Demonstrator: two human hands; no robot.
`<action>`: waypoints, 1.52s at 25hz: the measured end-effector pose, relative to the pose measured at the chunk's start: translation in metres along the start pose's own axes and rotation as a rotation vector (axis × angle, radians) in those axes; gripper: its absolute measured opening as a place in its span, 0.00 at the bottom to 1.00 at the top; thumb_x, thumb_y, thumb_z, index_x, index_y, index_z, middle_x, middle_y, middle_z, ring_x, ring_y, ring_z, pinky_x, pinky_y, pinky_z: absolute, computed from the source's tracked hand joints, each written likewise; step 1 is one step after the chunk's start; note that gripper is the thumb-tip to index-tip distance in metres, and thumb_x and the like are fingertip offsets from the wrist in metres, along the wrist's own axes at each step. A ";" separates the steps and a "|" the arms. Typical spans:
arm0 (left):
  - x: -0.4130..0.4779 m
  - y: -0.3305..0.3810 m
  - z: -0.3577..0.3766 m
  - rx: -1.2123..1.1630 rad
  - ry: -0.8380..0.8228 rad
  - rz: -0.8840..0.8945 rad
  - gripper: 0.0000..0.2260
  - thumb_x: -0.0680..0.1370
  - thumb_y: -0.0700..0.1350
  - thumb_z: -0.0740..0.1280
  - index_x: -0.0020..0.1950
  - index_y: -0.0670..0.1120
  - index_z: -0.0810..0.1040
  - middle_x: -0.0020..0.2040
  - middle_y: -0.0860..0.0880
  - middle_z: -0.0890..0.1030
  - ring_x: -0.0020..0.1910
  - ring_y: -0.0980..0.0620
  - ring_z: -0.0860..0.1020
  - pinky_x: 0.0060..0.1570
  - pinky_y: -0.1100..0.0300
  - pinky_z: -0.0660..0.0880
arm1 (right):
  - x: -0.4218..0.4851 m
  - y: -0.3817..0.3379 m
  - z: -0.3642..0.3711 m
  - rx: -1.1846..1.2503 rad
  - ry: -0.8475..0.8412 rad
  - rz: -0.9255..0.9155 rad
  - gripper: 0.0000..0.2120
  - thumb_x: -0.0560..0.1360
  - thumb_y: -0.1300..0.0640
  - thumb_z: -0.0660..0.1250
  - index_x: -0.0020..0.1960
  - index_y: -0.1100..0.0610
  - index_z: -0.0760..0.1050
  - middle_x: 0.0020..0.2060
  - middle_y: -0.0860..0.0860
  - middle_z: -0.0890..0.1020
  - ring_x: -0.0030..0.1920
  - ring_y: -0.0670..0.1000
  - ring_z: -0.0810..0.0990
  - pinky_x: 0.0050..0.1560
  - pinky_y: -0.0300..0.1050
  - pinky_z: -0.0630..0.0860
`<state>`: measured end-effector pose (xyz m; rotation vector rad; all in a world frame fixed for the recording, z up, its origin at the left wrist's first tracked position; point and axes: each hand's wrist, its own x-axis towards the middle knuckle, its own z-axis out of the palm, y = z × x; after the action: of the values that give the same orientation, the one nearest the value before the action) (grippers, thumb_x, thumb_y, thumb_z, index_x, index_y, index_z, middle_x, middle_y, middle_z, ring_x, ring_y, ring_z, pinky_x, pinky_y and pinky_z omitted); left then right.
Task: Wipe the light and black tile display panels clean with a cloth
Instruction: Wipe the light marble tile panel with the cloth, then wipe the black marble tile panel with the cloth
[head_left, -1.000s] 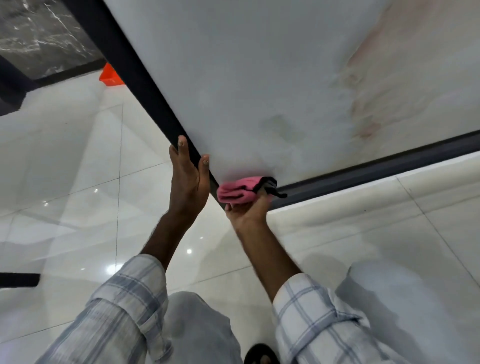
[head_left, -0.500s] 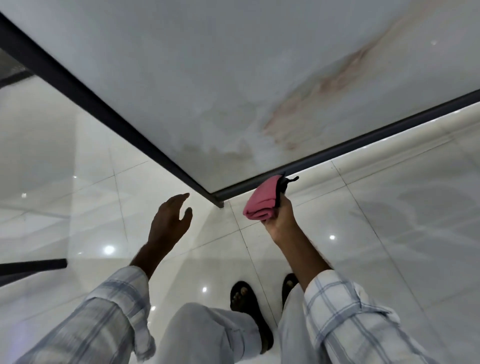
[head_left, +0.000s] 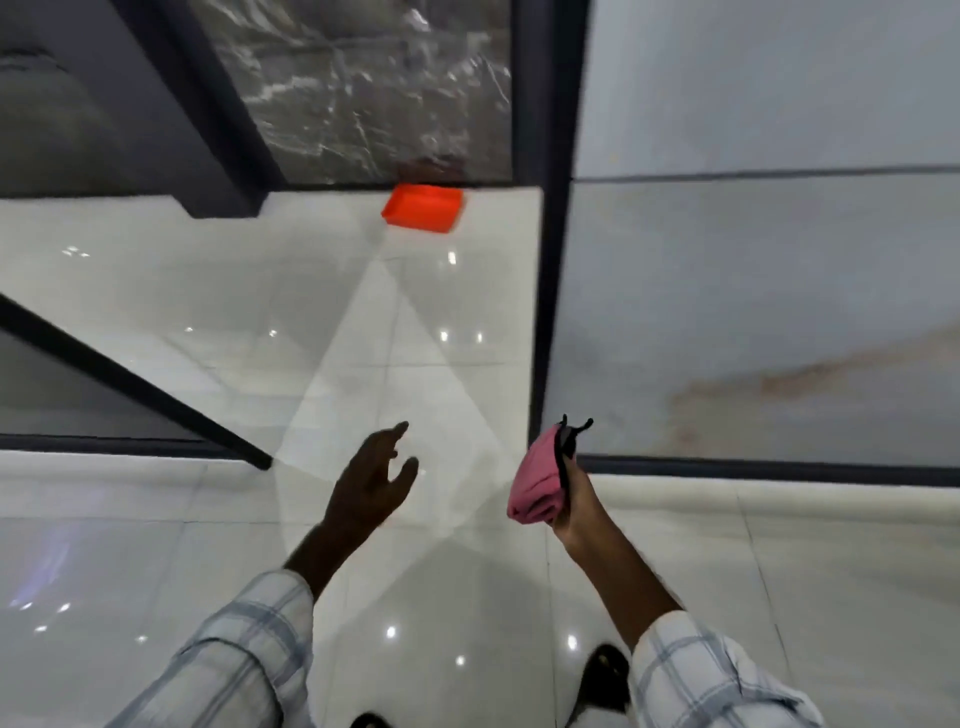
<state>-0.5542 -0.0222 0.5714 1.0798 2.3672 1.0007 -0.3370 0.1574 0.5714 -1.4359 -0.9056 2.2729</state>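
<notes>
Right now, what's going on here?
A person stands among tile display panels. The right hand grips a folded pink cloth near the lower corner of the light tile panel, apparently not pressed to it. The left hand is open, holding nothing. The black marble panel stands ahead, an orange tray on the floor at its base.

Motion-blurred, wide-angle bowed edges, ceiling-light glints on glossy floor (head_left: 415, 597)

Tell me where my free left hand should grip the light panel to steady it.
Likely the dark frame on the left edge of the light panel, just above its lower corner. Come from the left, where the left hand hangs open: that edge stands free and looks thin enough to wrap fingers round. The right hand holds the pink cloth beside that corner.
</notes>
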 end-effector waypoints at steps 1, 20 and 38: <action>-0.008 -0.012 -0.029 -0.048 0.048 -0.021 0.24 0.79 0.41 0.75 0.74 0.49 0.75 0.65 0.53 0.78 0.54 0.53 0.81 0.51 0.73 0.73 | -0.009 -0.002 0.035 -0.021 -0.019 -0.011 0.20 0.86 0.49 0.56 0.49 0.60 0.80 0.32 0.54 0.85 0.35 0.52 0.83 0.38 0.46 0.78; -0.090 -0.211 -0.578 0.079 0.743 -0.091 0.22 0.81 0.49 0.71 0.75 0.53 0.74 0.62 0.59 0.77 0.59 0.64 0.77 0.61 0.58 0.77 | -0.116 0.049 0.639 -0.263 -0.577 -0.165 0.22 0.86 0.51 0.52 0.53 0.65 0.79 0.29 0.62 0.82 0.30 0.61 0.80 0.40 0.49 0.73; 0.073 -0.188 -0.965 0.176 1.046 0.438 0.32 0.76 0.62 0.64 0.78 0.50 0.70 0.65 0.55 0.74 0.62 0.61 0.76 0.61 0.58 0.76 | -0.244 -0.083 1.027 0.091 -0.953 -0.463 0.12 0.81 0.51 0.63 0.54 0.57 0.80 0.33 0.50 0.84 0.32 0.50 0.84 0.34 0.41 0.79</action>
<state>-1.2422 -0.4936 1.0971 1.3994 3.1073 1.8997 -1.1446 -0.2726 1.1036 0.0141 -1.1758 2.5097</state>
